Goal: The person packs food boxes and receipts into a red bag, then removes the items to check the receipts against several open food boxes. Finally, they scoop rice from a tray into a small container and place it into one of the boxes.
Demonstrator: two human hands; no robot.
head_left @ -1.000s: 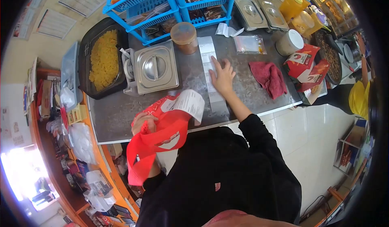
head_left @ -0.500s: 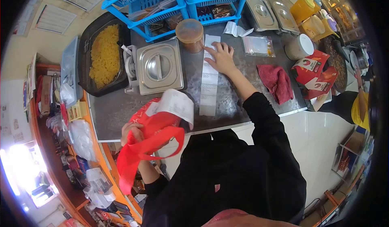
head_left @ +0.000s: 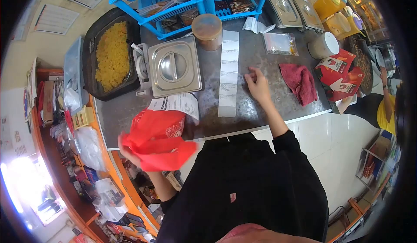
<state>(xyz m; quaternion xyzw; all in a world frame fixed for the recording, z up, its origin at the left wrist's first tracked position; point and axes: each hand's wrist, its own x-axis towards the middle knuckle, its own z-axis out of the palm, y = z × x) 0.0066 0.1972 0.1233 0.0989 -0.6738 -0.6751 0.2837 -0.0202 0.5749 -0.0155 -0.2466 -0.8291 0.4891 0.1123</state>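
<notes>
Head view's showing the right hand (head_left: pixel 258 86) looking empty, fingers loosely curling beside the paper strip (head_left: pixel 228 73); left hand (head_left: pixel 129 151) is blurring against the red bag (head_left: pixel 158 125), so I can't tell if it's gripping; bag's hanging partly past the counter (head_left: pixel 208 76) edge, so imo a weak hold could be risking a slide, dragging the printed sheet (head_left: pixel 179 104) down too
</notes>
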